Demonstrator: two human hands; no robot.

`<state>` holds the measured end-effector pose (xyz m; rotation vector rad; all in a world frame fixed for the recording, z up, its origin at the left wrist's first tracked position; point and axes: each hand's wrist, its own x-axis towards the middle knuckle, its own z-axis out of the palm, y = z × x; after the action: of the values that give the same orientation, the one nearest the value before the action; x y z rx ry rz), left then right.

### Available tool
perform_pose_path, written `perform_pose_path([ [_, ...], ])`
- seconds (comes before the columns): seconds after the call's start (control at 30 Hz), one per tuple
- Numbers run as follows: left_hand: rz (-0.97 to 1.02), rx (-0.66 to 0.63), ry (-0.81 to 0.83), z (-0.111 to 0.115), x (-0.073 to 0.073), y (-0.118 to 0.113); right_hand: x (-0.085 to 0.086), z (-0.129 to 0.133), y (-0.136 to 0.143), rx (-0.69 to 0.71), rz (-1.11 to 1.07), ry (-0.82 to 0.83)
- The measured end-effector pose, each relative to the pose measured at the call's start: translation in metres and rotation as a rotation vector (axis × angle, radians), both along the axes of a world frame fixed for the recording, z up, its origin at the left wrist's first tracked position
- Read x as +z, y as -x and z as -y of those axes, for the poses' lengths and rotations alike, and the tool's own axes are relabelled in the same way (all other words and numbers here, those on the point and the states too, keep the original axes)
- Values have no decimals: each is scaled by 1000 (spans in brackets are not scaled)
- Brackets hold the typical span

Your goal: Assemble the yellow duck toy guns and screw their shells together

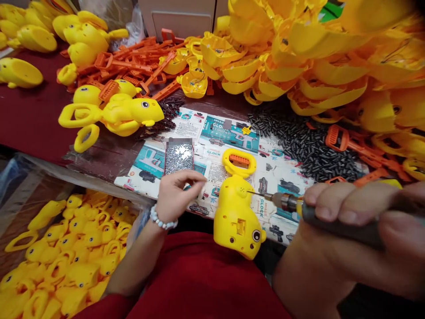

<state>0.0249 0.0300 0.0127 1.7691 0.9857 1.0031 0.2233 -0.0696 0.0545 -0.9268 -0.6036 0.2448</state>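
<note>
A yellow duck-shaped toy lies at the front edge of the printed cardboard, its looped handle with an orange insert pointing away from me. My right hand is wrapped round a dark electric screwdriver, whose thin bit reaches the toy's body near the small round holes. Left of the toy is my left hand, wearing a beaded bracelet, with thumb and fingertips pinched together; whatever is between them is too small to make out. Just behind that hand sits a shallow tray of small silver screws.
Black small parts are heaped at the right, beneath stacked yellow shells. Orange parts lie at the back. Assembled yellow toys rest at the left, and a lined bin of yellow toys stands lower left.
</note>
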Motion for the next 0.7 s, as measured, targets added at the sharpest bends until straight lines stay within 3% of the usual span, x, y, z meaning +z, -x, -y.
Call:
perform_pose_path([
  [0.1,348,-100,383,24,-5,-16,11,14,17,295,68,24],
  [0.2,482,-96,620,34,-8,-24,19,18,26,377,111,27],
  [0.27,511,-104,690,35,-9,-23,21,16,29,398,137,18],
  [0.7,403,-136,454,35,-5,-19,25,18,37,426,142,62],
])
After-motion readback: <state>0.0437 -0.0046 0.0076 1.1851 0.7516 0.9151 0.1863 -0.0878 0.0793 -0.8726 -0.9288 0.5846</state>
